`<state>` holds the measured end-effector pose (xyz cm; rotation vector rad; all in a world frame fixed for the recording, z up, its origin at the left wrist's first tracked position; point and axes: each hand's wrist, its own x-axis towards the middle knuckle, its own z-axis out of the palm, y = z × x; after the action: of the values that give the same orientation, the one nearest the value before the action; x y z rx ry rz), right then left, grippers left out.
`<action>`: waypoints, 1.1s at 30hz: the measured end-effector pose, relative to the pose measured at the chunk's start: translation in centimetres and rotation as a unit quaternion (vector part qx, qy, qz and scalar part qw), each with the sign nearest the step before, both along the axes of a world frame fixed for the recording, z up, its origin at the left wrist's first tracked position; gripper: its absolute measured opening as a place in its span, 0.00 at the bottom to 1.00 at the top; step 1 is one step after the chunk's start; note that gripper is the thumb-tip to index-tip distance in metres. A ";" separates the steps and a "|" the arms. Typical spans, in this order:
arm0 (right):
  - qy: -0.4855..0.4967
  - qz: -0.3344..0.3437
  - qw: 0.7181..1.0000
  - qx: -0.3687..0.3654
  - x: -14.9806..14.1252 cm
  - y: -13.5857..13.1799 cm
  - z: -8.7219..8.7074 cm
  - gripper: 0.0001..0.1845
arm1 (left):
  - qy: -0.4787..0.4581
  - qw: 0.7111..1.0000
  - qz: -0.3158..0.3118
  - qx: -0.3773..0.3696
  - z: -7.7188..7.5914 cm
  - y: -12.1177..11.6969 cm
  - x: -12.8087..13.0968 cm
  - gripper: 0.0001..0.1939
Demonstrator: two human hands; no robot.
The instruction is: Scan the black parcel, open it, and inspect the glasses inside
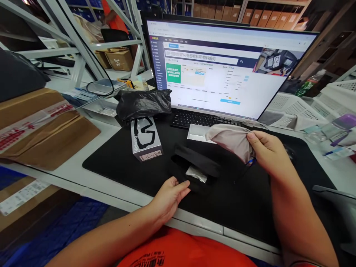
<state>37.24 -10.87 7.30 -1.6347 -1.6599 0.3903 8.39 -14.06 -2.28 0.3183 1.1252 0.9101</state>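
My right hand (pixel 267 152) pinches the end of a grey cloth pouch (pixel 229 139), raised above the mat, with a dark drawstring hanging below it. Below and to the left, an open black case (pixel 198 157) lies on the mat. Inside the case is a small silvery packet (pixel 197 173). The fingers of my left hand (pixel 172 194) are closed at the case's near edge. A grey box (pixel 147 139) with a black glasses outline printed on it rests to the left. Behind the pouch is a white tray-like box (pixel 197 132), partly hidden.
A black plastic bag (pixel 144 104) lies behind the printed box. The keyboard (pixel 191 119) and a large monitor (pixel 211 70) stand at the back of the black mat (pixel 119 159). Cardboard boxes (pixel 41 126) are stacked left; white baskets (pixel 294 107) stand right.
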 end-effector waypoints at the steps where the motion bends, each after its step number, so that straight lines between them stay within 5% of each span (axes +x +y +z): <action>1: -0.027 0.005 0.999 -0.017 0.3 0.0 0.0 0.30 | -0.004 1.000 0.007 -0.007 0.1 -0.3 0.2 0.20; 3: -0.070 0.024 0.996 -0.052 1.0 0.1 0.0 0.30 | -0.027 0.999 -0.029 -0.001 0.3 -0.9 0.2 0.16; 6: -0.069 0.055 0.992 -0.093 2.1 0.4 -0.1 0.30 | -0.015 0.981 -0.191 0.012 0.9 -1.8 -0.8 0.07; 8: -0.032 0.062 0.992 -0.109 2.6 0.8 -0.3 0.30 | 0.060 0.942 -0.321 0.076 1.7 -2.2 -2.2 0.15; 10: 0.014 0.058 0.992 -0.110 2.7 1.1 -0.6 0.29 | 0.166 0.870 -0.403 0.230 2.9 -2.1 -3.7 0.13; 13: 0.102 0.055 0.989 -0.093 1.8 1.5 -1.0 0.25 | 0.295 0.738 -0.367 0.483 4.8 -0.4 -4.6 0.09; 17: 0.184 0.040 0.980 -0.071 0.5 1.4 -1.0 0.26 | 0.385 0.627 -0.271 0.621 5.3 4.3 -2.5 0.25; 19: 0.203 0.002 0.978 -0.036 0.6 1.2 -0.8 0.24 | 0.394 0.585 -0.312 0.636 4.4 6.5 -0.6 0.29; 22: 0.214 -0.039 0.976 -0.003 2.0 0.7 -0.1 0.25 | 0.426 0.521 -0.414 0.613 2.3 7.8 1.9 0.13; 29: 0.036 -0.049 0.995 -0.083 4.7 -0.2 1.7 0.43 | 0.567 0.379 -0.439 0.585 -0.4 5.2 3.1 0.11; 33: 0.018 -0.022 0.988 -0.150 3.6 0.3 1.4 0.39 | 0.588 0.326 -0.466 0.576 -1.5 3.5 3.2 0.12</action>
<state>40.86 -10.62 8.71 -1.8654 -1.5931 0.6699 11.54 -10.53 -3.75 2.9084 0.8968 0.0028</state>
